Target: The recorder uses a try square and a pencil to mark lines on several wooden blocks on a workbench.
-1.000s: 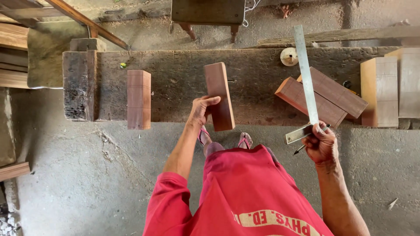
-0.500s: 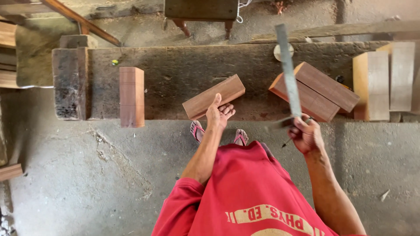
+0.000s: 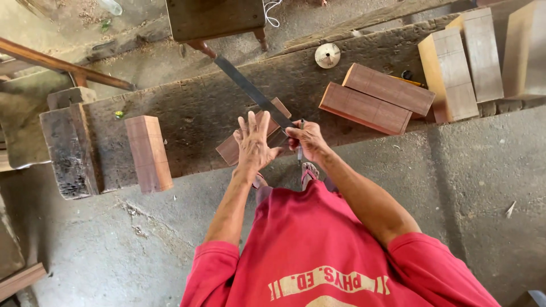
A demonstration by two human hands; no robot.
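A reddish wooden block lies slanted on the dark workbench plank. My left hand presses flat on it with fingers spread. My right hand grips the stock of a metal try square whose blade runs up-left across the block. A pencil is also held in that hand, pointing down. Most of the block is hidden under my hands.
Another reddish block lies at the left of the bench. Two reddish blocks are stacked right of centre, with paler blocks further right. A round white disc sits on the bench. A wooden stool stands behind. The floor is bare concrete.
My right hand swung the square from upright at the right down onto the block. My left hand moved from the block's edge to press flat on top. The view tilted.
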